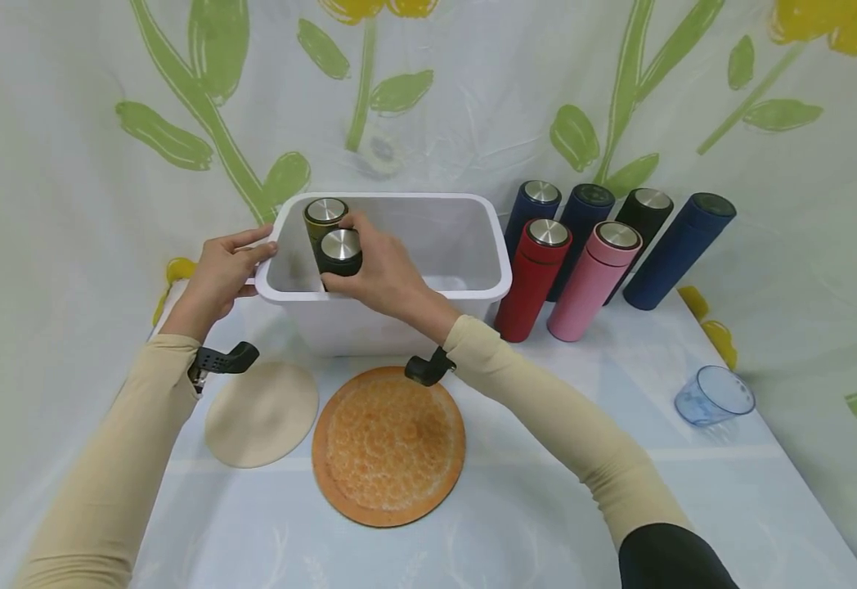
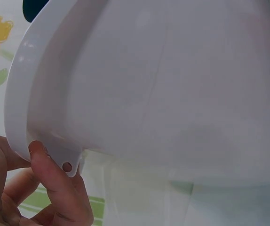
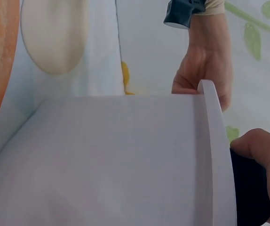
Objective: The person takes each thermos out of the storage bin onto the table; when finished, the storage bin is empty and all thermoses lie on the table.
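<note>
A deep white plastic bin (image 1: 370, 331) stands at the back of the table. My left hand (image 1: 215, 274) grips its left rim; in the left wrist view the fingers (image 2: 55, 181) curl around the rim beside a small hole. Inside the bin's left end, my right hand (image 1: 392, 274) holds a black thermos flask (image 1: 341, 260) near its steel-topped lid, thumb at the front. Just behind it stands another dark flask (image 1: 325, 211) with a yellowish pattern. The right wrist view shows the black flask (image 3: 250, 193) beyond the bin wall; the bin hides the lower parts of both flasks.
Right of the bin stand several flasks, among them a red flask (image 1: 530, 282), a pink flask (image 1: 592, 282) and a leaning blue flask (image 1: 675, 254). A blue-tinted glass (image 1: 715, 397) is near the right edge. In front lie a bread-patterned round mat (image 1: 388, 450) and a beige disc (image 1: 262, 417).
</note>
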{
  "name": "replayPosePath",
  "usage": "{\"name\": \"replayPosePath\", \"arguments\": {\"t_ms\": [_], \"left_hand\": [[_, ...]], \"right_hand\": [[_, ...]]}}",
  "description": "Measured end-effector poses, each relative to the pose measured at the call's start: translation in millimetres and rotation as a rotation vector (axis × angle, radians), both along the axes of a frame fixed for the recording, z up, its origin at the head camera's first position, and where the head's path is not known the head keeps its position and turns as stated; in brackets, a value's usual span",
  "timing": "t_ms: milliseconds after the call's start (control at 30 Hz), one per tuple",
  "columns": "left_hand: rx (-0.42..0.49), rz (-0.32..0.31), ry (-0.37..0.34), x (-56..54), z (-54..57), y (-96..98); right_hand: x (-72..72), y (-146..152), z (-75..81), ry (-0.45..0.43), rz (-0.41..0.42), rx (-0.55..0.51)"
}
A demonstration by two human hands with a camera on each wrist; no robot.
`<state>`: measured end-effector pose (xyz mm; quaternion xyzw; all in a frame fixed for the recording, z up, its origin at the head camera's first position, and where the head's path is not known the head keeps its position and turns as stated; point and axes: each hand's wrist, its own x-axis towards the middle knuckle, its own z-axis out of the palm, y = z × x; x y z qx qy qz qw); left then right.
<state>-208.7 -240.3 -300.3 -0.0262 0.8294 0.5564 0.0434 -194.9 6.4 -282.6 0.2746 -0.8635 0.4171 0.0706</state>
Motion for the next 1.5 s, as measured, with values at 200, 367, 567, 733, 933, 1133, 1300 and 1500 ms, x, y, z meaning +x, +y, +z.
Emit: {"name": "replayPosePath", "arguments": {"t_ms": [200,367,567,733,933,1133,1300,1500], "left_hand": [[0.004,-0.01,-0.005,-0.5,0.4,2.2],[-0.004,-0.008,-0.007,-1.2,-0.6,2.7],[-0.001,-0.012,-0.006,-2.4,-0.7,4.8],[-0.003,-0.008,-0.006,-3.2,-3.3,2.2],[-0.005,-0.001,-0.008,-2.6,-4.3,-0.6],[0.004,0.005,-0.004,-1.5,-3.9,-0.8],[0.003,0.005,-0.002,-0.8,-3.0,0.2],[0.002,0.008,0.0,-1.5,-2.2,-1.2]], "right_hand": [[1.1,18.5,0.3,0.0,-0.047,-0.015],[3.8,32.4,-0.2,0.039,-0.066,-0.04],[9.5,46.5,4.3,0.127,-0.11,-0.07],[16.3,57.0,11.8,0.206,-0.117,-0.095],[26.9,69.3,21.0,0.326,-0.154,-0.11],[42.0,79.9,29.0,0.437,-0.18,-0.184],[56.7,89.3,34.3,0.542,-0.179,-0.282],[78.2,102.0,42.8,0.628,-0.167,-0.368]]}}
